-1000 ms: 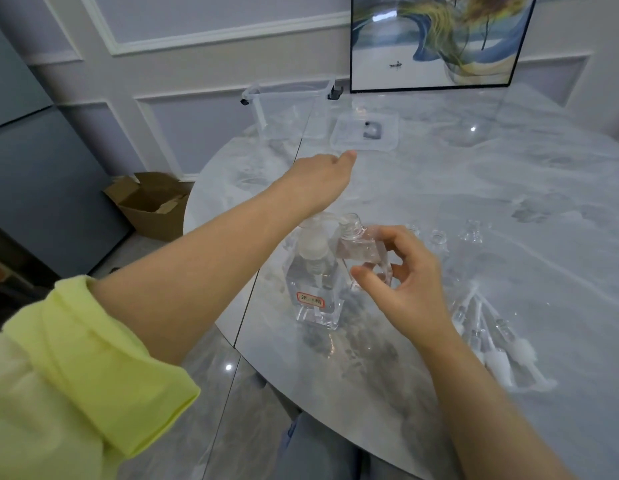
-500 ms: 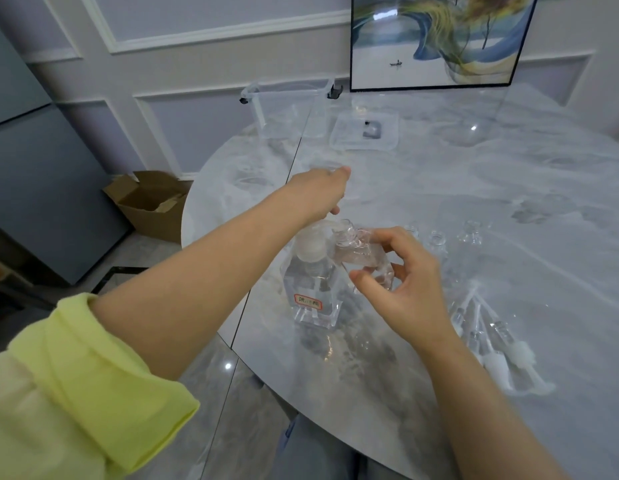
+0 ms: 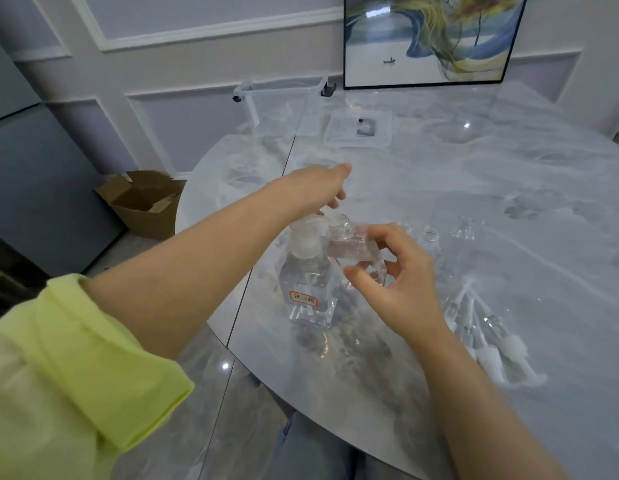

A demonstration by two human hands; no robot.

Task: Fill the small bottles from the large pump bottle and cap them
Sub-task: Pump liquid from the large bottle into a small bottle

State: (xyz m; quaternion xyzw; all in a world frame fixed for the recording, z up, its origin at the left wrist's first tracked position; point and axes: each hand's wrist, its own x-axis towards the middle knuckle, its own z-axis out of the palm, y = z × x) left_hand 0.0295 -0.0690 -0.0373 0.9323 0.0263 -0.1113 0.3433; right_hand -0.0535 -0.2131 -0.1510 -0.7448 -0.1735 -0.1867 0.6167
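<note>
The large pump bottle (image 3: 309, 282) stands upright on the marble tabletop (image 3: 508, 209) a little left of the frame's centre, clear-walled with a red-bordered label low on its front and a white pump head on top. The left hand (image 3: 321, 183) lies over that pump head with its fingers stretched out fairly straight and the palm facing down; whether the palm bears on the pump cannot be told, since the wrist hides the contact. The right hand (image 3: 398, 271) pinches a small clear bottle (image 3: 356, 252) between thumb and curled fingers, holding it tilted with its open threaded neck just beside the pump's spout, at about 3 o'clock from the pump head. At 3 o'clock from the held bottle, more empty small bottles (image 3: 431, 237) stand on the tabletop, their mouths uncapped. At roughly 5 o'clock from the right hand lies a loose pile of small pump caps (image 3: 488, 344) with white heads and thin dip tubes. Toward 12 o'clock, near the far edge, a clear plastic storage bin (image 3: 283, 105) sits next to its lid (image 3: 358, 133), which lies flat. A framed painting (image 3: 429, 39) leans against the panelled wall behind them. On the floor at 9 o'clock from the tabletop an open cardboard box (image 3: 145, 202) rests. A yellow-green sleeve (image 3: 76, 358) is pushed up the left arm.
</note>
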